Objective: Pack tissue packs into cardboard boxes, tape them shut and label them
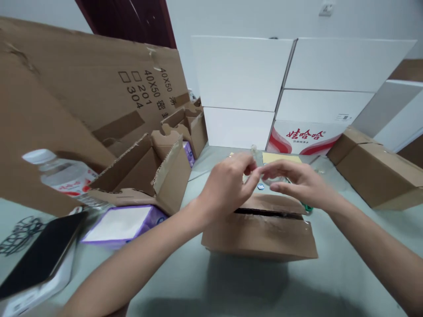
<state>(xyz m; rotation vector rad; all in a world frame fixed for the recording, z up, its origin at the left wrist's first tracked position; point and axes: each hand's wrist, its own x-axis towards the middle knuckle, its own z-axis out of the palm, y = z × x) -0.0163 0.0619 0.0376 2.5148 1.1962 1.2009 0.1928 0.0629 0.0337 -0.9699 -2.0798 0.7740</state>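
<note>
Above the far side of a small brown cardboard box [261, 235], my left hand [231, 180] is closed, thumb and fingers pinched together. Whatever it may hold is too small to make out. My right hand [294, 180] faces it with curved fingers and the thumb held apart, its fingertips close to the left thumb. The box lies on the table, with a narrow dark gap along its top between the flaps. Behind the hands, a blue-and-white round label [261, 186] shows, along with a green item [308, 208] partly hidden by my right hand.
On the left are an open cardboard box [172, 176], a purple tissue pack [122, 224], a water bottle [69, 176] and a black phone-like slab [42, 251]. White boxes [241, 75] stand at the back. Another brown box [380, 171] is at right.
</note>
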